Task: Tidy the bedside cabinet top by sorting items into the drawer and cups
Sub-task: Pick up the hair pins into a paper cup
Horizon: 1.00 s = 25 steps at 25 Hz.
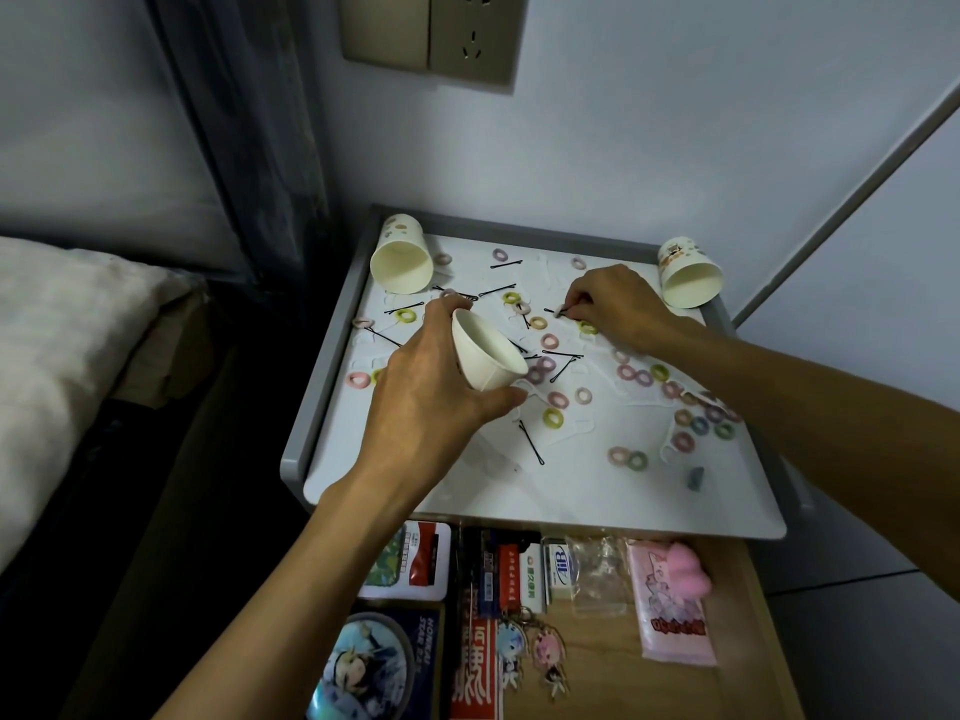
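My left hand point(421, 392) grips a white paper cup point(485, 353), tilted with its mouth facing right, above the middle of the white cabinet top point(467, 491). My right hand point(618, 304) reaches to the back of the top and pinches a black hairpin point(556, 311) that lies on the surface. Two more paper cups stand at the back corners, one at the left point(401, 262) and one at the right point(691, 275). Several small coloured hair rings point(553, 419), black hairpins point(531, 442) and white floss picks lie scattered over the top.
The wooden drawer point(727, 615) below the top stands pulled out, holding packets, keychains, a pink pouch point(670, 605) and a round badge point(363, 667). A bed point(62, 345) lies to the left. A wall socket point(431, 33) sits above the cabinet. A grey rim point(332, 345) edges the top.
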### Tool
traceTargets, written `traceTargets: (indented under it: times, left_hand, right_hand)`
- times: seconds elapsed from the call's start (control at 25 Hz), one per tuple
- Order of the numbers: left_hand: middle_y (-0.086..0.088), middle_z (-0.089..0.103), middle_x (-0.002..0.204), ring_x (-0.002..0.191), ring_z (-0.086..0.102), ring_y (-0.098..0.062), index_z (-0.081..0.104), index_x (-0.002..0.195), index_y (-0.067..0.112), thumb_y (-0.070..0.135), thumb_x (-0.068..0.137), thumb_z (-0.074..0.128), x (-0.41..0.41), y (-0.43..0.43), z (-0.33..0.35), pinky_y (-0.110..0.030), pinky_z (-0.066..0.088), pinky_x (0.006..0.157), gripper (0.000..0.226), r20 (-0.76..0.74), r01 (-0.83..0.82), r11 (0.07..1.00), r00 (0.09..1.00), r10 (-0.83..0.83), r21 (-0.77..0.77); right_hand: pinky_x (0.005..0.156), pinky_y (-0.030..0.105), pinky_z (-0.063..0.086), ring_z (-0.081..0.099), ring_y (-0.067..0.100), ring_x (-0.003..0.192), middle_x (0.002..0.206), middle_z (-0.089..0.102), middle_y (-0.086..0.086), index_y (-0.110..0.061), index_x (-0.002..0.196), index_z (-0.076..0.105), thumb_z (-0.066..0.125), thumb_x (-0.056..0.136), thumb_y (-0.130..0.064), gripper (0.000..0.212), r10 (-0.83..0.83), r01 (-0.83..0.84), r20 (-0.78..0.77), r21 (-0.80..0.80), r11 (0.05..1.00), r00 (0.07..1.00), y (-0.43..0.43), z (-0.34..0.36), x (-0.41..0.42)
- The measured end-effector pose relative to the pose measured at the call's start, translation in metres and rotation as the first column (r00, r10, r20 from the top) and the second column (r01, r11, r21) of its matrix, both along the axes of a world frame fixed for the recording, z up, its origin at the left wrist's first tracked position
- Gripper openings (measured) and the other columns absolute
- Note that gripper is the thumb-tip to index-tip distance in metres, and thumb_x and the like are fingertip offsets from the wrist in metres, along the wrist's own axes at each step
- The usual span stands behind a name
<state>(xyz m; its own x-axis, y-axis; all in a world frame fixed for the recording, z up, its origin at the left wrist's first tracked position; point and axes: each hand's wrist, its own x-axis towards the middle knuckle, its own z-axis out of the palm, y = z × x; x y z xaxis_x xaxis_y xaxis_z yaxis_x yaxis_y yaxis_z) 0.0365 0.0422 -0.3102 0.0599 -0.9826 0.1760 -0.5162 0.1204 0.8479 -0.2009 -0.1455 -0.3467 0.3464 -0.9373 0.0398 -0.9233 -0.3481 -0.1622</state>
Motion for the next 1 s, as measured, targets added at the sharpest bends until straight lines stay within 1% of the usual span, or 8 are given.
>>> traceTargets:
  times: [0.12, 0.28, 0.4, 0.52, 0.68, 0.84, 0.92, 1.0]
  left_hand:
    - [0.007, 0.056, 0.1, 0.094, 0.06, -0.02, 0.042, 0.129, 0.031, 0.038, 0.063, 0.087, 0.0, 0.0, 0.0, -0.043, 0.059, 0.068, 0.08, 0.005, 0.0, 1.0, 1.0, 0.0, 0.007]
    - [0.007, 0.057, 0.102, 0.094, 0.06, -0.02, 0.042, 0.129, 0.031, 0.038, 0.063, 0.087, 0.0, 0.0, 0.0, -0.042, 0.059, 0.069, 0.081, 0.004, -0.006, 1.0, 1.0, 0.006, 0.014]
    - [0.007, 0.057, 0.101, 0.094, 0.06, -0.019, 0.042, 0.129, 0.031, 0.039, 0.063, 0.087, 0.0, 0.0, 0.0, -0.043, 0.059, 0.068, 0.08, 0.004, -0.006, 1.0, 1.0, 0.006, 0.01]
    - [0.006, 0.058, 0.104, 0.096, 0.061, -0.02, 0.042, 0.13, 0.03, 0.039, 0.063, 0.087, 0.0, -0.001, 0.0, -0.043, 0.059, 0.069, 0.081, 0.003, -0.009, 1.0, 1.0, 0.009, 0.014]
    - [0.004, 0.059, 0.105, 0.097, 0.061, -0.022, 0.042, 0.131, 0.03, 0.038, 0.063, 0.087, 0.001, -0.001, 0.0, -0.044, 0.059, 0.07, 0.082, 0.006, -0.009, 1.0, 1.0, 0.009, 0.02]
    - [0.004, 0.059, 0.106, 0.097, 0.061, -0.021, 0.042, 0.131, 0.03, 0.038, 0.063, 0.088, 0.0, 0.001, 0.001, -0.044, 0.059, 0.07, 0.082, 0.001, -0.008, 1.0, 1.0, 0.008, 0.017]
    - [0.005, 0.058, 0.106, 0.097, 0.061, -0.021, 0.042, 0.131, 0.03, 0.038, 0.063, 0.088, 0.001, 0.001, 0.001, -0.044, 0.059, 0.07, 0.082, 0.001, -0.007, 1.0, 1.0, 0.007, 0.014]
    - [0.005, 0.058, 0.106, 0.097, 0.061, -0.021, 0.041, 0.13, 0.03, 0.038, 0.064, 0.088, 0.002, 0.001, 0.001, -0.044, 0.059, 0.07, 0.082, 0.001, -0.005, 1.0, 1.0, 0.005, 0.011]
  right_hand:
    - [0.074, 0.034, 0.051, 0.064, 0.017, 0.084, 0.09, 0.074, 0.0, -0.018, 0.095, 0.077, 0.072, 0.085, -0.024, 0.013, -0.034, 0.036, 0.082, -0.019, 0.999, 0.996, 0.005, -0.001, 0.002]
    - [0.074, 0.031, 0.05, 0.065, 0.018, 0.084, 0.088, 0.073, 0.002, -0.015, 0.096, 0.076, 0.074, 0.083, -0.019, 0.014, -0.051, 0.051, 0.15, 0.005, 0.999, 0.987, 0.01, -0.002, 0.011]
    - [0.074, 0.032, 0.051, 0.065, 0.018, 0.083, 0.082, 0.069, 0.0, -0.016, 0.091, 0.071, 0.077, 0.08, -0.021, 0.013, -0.123, 0.115, 0.195, 0.053, 0.992, 0.973, 0.005, -0.004, 0.016]
    - [0.072, 0.027, 0.045, 0.062, 0.017, 0.082, 0.082, 0.066, 0.0, -0.015, 0.09, 0.071, 0.079, 0.079, -0.025, 0.017, -0.219, 0.199, 0.241, 0.103, 0.974, 0.946, -0.001, -0.006, 0.017]
    - [0.074, 0.027, 0.046, 0.066, 0.022, 0.088, 0.09, 0.073, 0.007, -0.01, 0.088, 0.076, 0.077, 0.081, -0.018, 0.011, -0.268, 0.247, 0.214, 0.12, 0.962, 0.939, -0.004, -0.007, 0.021]
    - [0.07, 0.028, 0.044, 0.066, 0.024, 0.089, 0.093, 0.074, 0.006, -0.013, 0.09, 0.076, 0.075, 0.083, -0.02, 0.01, -0.311, 0.297, 0.161, 0.106, 0.949, 0.937, -0.001, -0.006, 0.024]
    - [0.07, 0.028, 0.045, 0.066, 0.023, 0.088, 0.092, 0.074, 0.004, -0.016, 0.086, 0.076, 0.075, 0.082, -0.019, 0.005, -0.32, 0.304, 0.181, 0.112, 0.946, 0.93, -0.001, -0.004, 0.024]
    - [0.072, 0.029, 0.048, 0.067, 0.021, 0.088, 0.092, 0.074, 0.001, -0.02, 0.082, 0.074, 0.075, 0.081, -0.019, 0.002, -0.352, 0.334, 0.237, 0.114, 0.936, 0.905, -0.002, 0.001, 0.022]
